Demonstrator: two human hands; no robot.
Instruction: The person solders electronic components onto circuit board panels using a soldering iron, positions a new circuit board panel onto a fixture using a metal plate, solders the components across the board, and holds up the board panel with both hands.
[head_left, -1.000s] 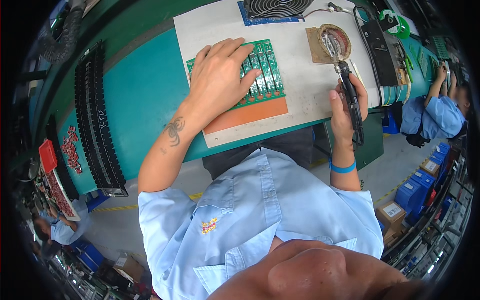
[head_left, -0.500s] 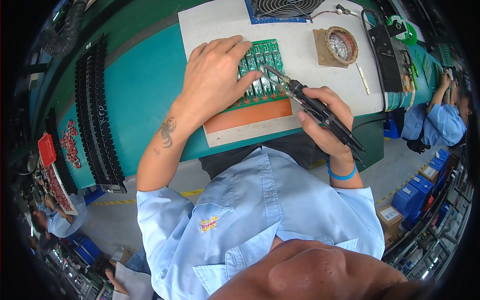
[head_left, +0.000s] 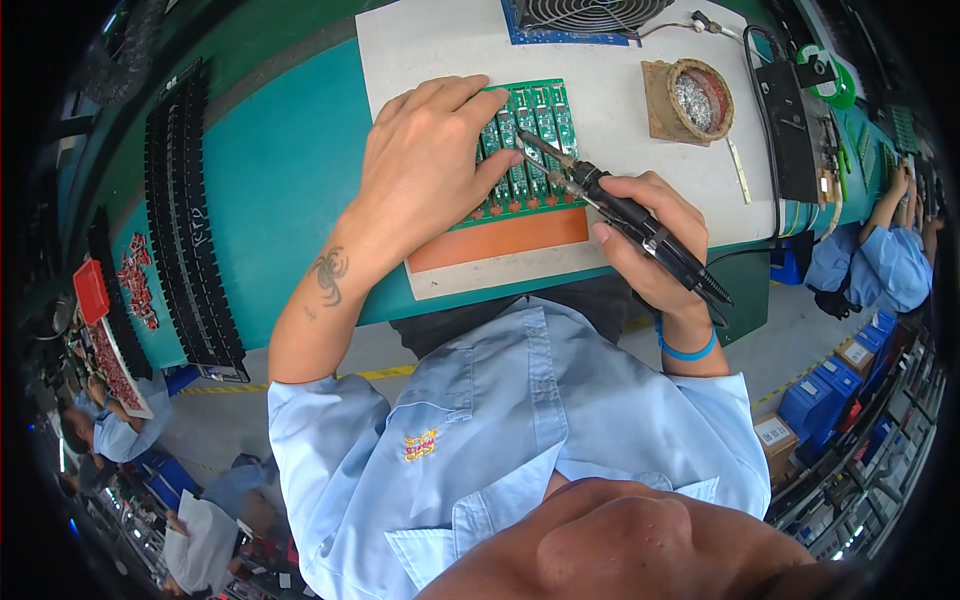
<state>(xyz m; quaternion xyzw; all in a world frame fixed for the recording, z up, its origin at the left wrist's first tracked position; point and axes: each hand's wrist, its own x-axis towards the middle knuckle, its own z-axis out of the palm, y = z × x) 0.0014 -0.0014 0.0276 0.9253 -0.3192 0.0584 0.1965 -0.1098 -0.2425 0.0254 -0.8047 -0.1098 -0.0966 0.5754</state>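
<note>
A green panel of several narrow circuit boards (head_left: 548,115) lies in front of me on an orange strip (head_left: 500,240) and a white sheet. My left hand (head_left: 425,150) rests flat over the panel's left part, fingers stretched and thumb apart, hiding that side. In my right hand (head_left: 660,225) is a black soldering iron (head_left: 632,212), held like a pen between thumb and fingers. Two thin metal prongs extend from its front down to the middle of the panel, close to my left thumb. Whether they touch the board I cannot tell.
Beyond the panel stands a fan (head_left: 590,12). At right are a round pot of silvery bits (head_left: 700,100), a black stand (head_left: 785,130) and a green spool (head_left: 840,85). Black slotted racks (head_left: 185,230) and a red tray (head_left: 91,290) line the left. Co-workers sit on both sides.
The view has shifted slightly. The iron's prongs have moved a little to the left over the panel. My left hand stays on the panel.
</note>
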